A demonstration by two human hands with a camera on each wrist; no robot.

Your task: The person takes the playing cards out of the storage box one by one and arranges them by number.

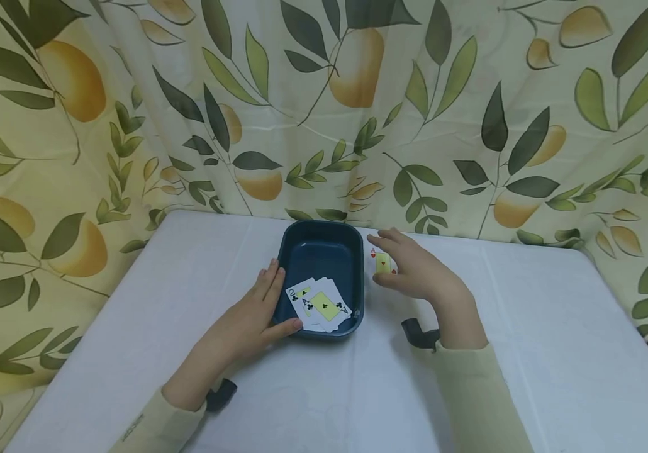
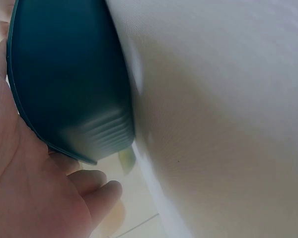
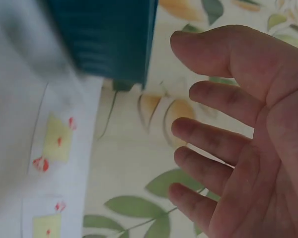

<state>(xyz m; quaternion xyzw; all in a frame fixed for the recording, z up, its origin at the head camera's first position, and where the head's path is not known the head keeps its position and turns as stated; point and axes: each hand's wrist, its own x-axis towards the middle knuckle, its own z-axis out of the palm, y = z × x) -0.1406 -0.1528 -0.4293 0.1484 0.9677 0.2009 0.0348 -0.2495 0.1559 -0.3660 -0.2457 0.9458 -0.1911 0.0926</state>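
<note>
A: Where to find the red ace (image 1: 382, 263)?
B: Flat on the surface (image 1: 556, 352), just beside the right wall of the tray (image 1: 319, 251), partly covered from above by the right hand (image 1: 414, 270).

A: Gripping anything with that hand?
B: Nothing. Held spread, with a broad gap between thumb and fingers and only a slight bend in the fingers. Seen apart from any card in the right wrist view.

A: And with the left hand (image 1: 247, 318)?
B: Resting along the tray's left side, with fingers fairly straight and thumb laid over the rim at the near left corner. Cannot tell how hard pressed.

A: Which relation to watch most?
B: In my judgement, the sideways one: leftward and down from the right hand to the red ace, then just past that, leftward again, to the tray. Nearer by far to the right hand; cut off from the left by the tray's width.

A: Which way to read the card's long axis?
B: Seemingly alongside the tray's long side, judging by the upright corner letter.

A: Any other card to mind?
B: Yes, in the right wrist view: a second card (image 3: 47, 229), also marked in red, next to the first. Probably hidden beneath the hand in the head view. Also, in the tray's near end, overlapping black cards (image 1: 325, 306).
</note>
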